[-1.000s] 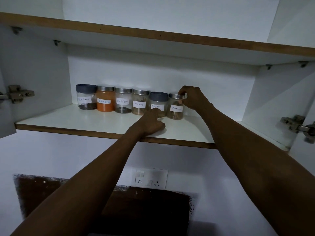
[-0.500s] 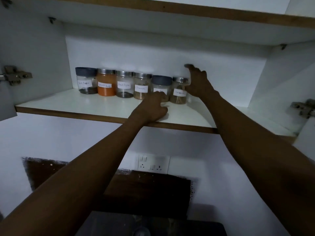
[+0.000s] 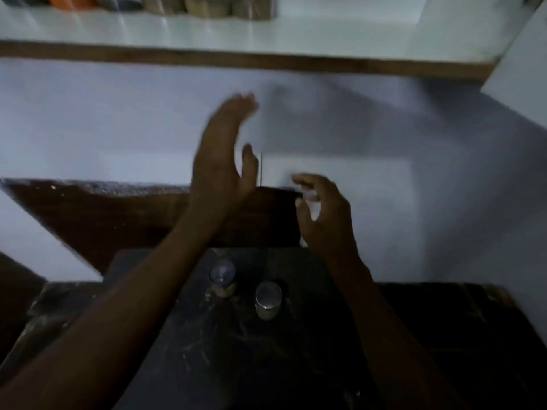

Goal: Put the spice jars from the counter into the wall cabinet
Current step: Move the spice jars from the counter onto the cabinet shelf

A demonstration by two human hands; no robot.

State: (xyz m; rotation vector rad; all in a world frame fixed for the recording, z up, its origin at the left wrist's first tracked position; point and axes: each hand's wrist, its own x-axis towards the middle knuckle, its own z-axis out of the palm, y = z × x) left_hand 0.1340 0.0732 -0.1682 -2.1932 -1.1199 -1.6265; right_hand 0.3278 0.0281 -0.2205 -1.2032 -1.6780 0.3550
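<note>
Both hands, left hand point(image 3: 220, 161) and right hand point(image 3: 324, 214), empty with fingers spread above two counter jars point(image 3: 268, 303)

The shelf point(image 3: 266, 31) is glossy white laminate with a brown wood-look edge. Below it, the counter point(image 3: 236, 365) is dark, scuffed stone. On the counter, two clear jars point(image 3: 268, 301) carry smooth lids, one metallic.

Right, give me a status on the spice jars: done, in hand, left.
Done: a row of jars stands on the white cabinet shelf, only their bases in view. In hand: nothing; the left hand and right hand are both open and empty above the dark counter. Left: two jars on the counter, a domed-lid glass jar and a silver-lidded glass jar.
</note>
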